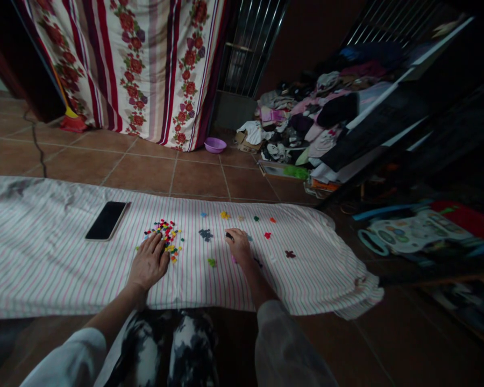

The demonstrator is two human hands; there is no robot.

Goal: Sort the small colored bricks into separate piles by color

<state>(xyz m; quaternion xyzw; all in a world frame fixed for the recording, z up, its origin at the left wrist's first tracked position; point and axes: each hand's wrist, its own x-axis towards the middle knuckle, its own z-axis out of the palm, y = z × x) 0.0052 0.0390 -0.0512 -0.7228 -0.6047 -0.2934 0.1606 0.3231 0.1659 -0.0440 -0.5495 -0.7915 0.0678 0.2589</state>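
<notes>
My left hand [148, 262] lies palm down with its fingers stretched out, touching the near left edge of a pile of small mixed-colour pieces [170, 230]. My right hand [239, 245] is pinched on a small dark piece [229, 235], just right of a cluster of grey pieces [205, 234]. Around it sit small colour groups: yellow pieces [225, 215], red pieces [268, 235], light green pieces [212, 262] and dark brown pieces [290, 254]. Pink pieces [234, 259] and black pieces [258, 262] are partly hidden by my right hand and wrist. Exact piece shapes are too small to tell.
A striped cloth [64, 269] covers the low surface, with a phone [107, 221] lying at left. Beyond are a tiled floor [145, 166], a purple basin [215, 145], a flowered curtain [157, 64] and heaped clothes [298, 113]. At right stands a dark rack.
</notes>
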